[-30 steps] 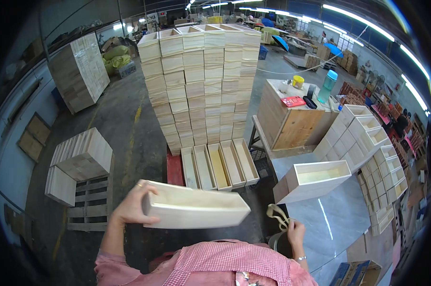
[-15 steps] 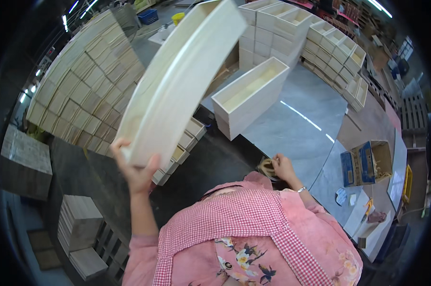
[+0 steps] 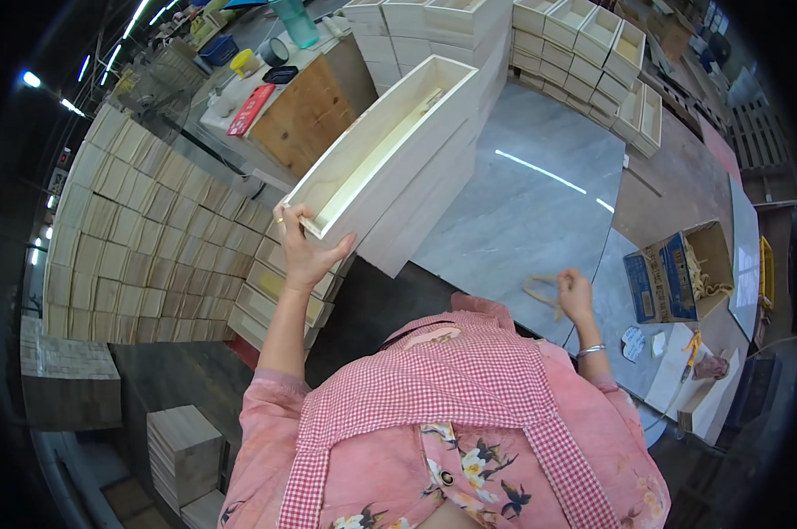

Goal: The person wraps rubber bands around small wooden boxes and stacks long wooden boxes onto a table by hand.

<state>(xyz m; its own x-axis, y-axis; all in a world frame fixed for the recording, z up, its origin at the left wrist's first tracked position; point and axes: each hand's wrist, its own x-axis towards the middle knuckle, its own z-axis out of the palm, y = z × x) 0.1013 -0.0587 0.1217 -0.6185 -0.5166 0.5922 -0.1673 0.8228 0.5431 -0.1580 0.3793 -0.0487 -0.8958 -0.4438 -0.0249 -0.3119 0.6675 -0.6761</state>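
Observation:
My left hand (image 3: 306, 251) grips the near end of a long, pale wooden box (image 3: 390, 145), open side up, resting on top of another box of the same kind on the grey table (image 3: 522, 220). My right hand (image 3: 575, 291) is closed on a few thin wooden strips (image 3: 544, 293) held just above the table's near edge. My pink checked apron fills the lower middle of the view.
A tall stack of wooden boxes (image 3: 152, 238) stands at left. More boxes (image 3: 592, 44) line the table's far side. A cardboard box of strips (image 3: 676, 273) sits at right. A wooden cabinet (image 3: 301, 106) carries a red object and cups.
My left hand has swung the long box from upright over onto the box on the table. The view has turned toward the table. My right hand stays at the table edge with the strips.

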